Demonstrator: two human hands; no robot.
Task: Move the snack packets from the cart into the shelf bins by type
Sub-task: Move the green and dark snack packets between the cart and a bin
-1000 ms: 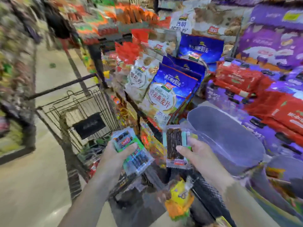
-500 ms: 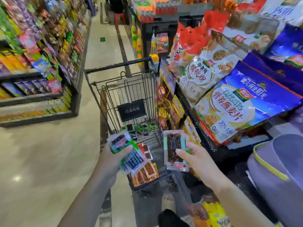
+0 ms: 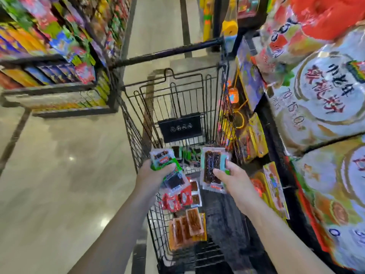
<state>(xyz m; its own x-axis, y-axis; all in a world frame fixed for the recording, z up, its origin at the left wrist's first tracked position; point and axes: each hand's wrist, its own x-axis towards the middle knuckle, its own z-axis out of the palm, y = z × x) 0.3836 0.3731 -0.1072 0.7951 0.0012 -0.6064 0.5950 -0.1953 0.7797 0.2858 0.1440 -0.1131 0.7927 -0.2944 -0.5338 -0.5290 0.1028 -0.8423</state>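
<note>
1 wire cart (image 3: 136, 139). Left hand (image 3: 150, 175): fingers curled round a fanned stack of green-edged packets (image 3: 164, 161), count unclear, above the cart. Right hand (image 3: 235, 178): thumb and fingers pinch 1 teal-edged packet (image 3: 212, 169), upright over the cart. In the cart: 3 orange packets (image 3: 185, 226) and red packets (image 3: 175, 198).

Supermarket aisle, running straight toward the far end. Glossy beige tiled floor (image 3: 59, 184), crossed by dark inlay strips (image 3: 13, 133) and dotted with bright reflections of overhead lights (image 3: 71, 158). On the left, a dark metal shelf rack (image 3: 59, 88) crammed with colourful packaged goods, all blurred. Close on the right, black shelving (image 3: 276, 139) stacked with large white and red bags (image 3: 325, 99) printed with Chinese characters. Farther off, a yellow display (image 3: 229, 26), too blurred to identify.
</note>
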